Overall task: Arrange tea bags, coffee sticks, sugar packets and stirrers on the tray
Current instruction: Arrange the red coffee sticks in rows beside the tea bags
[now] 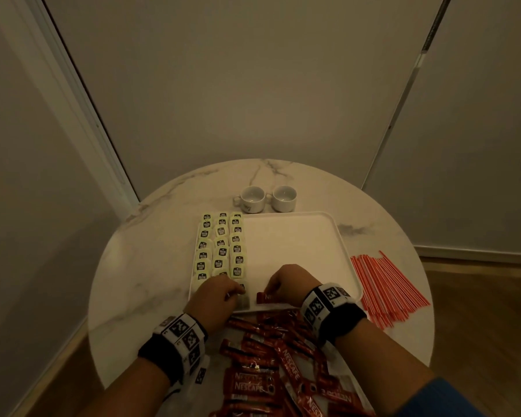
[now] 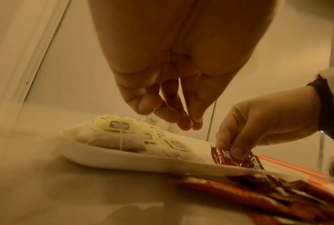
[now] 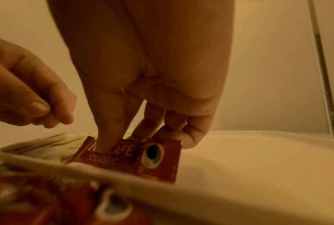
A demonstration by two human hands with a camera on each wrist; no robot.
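Observation:
A white tray [image 1: 298, 236] lies on the round marble table. Tea bags [image 1: 220, 245] with yellow tags fill its left side in three columns. My right hand [image 1: 271, 291] pinches a red coffee stick [image 1: 263, 297] and holds it on edge against the tray floor, just inside the near rim. The wrist view shows thumb and fingers of the right hand [image 3: 143, 140] clamping this stick [image 3: 143, 159]. My left hand [image 1: 232, 291] hovers over the nearest tea bags at the tray's front left. The left hand [image 2: 174, 120] has its fingertips bunched, and I see nothing between them.
A heap of red coffee sticks [image 1: 271, 356] lies on the table between me and the tray. Red-and-white stirrers [image 1: 385, 287] are spread out to the tray's right. Two white cups [image 1: 253, 198] [image 1: 284, 197] stand behind it. Walls close in beyond the table.

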